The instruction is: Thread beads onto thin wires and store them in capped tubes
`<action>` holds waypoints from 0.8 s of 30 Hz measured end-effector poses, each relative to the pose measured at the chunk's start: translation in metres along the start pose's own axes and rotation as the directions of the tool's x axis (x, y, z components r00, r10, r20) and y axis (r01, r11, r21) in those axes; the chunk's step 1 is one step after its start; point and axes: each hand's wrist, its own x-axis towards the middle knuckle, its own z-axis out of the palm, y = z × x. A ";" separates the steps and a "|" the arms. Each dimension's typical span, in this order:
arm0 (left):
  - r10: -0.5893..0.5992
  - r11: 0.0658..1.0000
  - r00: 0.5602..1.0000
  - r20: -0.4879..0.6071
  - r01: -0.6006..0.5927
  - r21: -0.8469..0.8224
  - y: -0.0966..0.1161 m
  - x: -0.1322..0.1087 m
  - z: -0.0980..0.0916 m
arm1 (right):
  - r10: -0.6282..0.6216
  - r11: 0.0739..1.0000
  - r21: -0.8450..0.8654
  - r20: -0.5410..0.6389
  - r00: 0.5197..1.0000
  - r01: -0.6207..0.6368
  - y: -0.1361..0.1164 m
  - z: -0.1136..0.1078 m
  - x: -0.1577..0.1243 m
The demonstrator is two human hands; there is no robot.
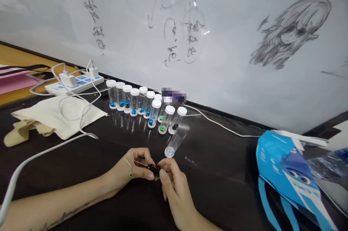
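Note:
My left hand (137, 165) and my right hand (172, 182) meet over the dark table, both pinching a small black part (153, 169) between thumb and fingers. Its exact kind is too small to make out. From the left fingers runs a thin pale wire, bent back, with a green bead (131, 175) at its end. Just beyond my right hand stands a clear tube (177, 140) without a cap on its upper end. Behind it are two white-capped tubes, one with black contents (178, 120) and one with green contents (166, 120).
Several capped tubes with blue contents (134, 102) form a row toward the whiteboard (231, 60). On the left lie a cream cloth bag (54, 113) and a power strip (81, 82) with white cables. A blue bag (285, 173) lies at right.

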 end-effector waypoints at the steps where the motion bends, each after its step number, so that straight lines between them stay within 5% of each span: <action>1: 0.001 1.000 1.000 -0.002 -0.001 -0.005 0.000 0.000 0.000 | -0.003 1.000 -0.001 -0.003 1.000 0.003 -0.001 0.000 0.000; 24: -0.015 0.999 0.998 0.054 0.017 -0.035 -0.001 0.000 -0.002 | 0.010 1.000 0.006 -0.013 1.000 -0.010 0.002 -0.001 0.002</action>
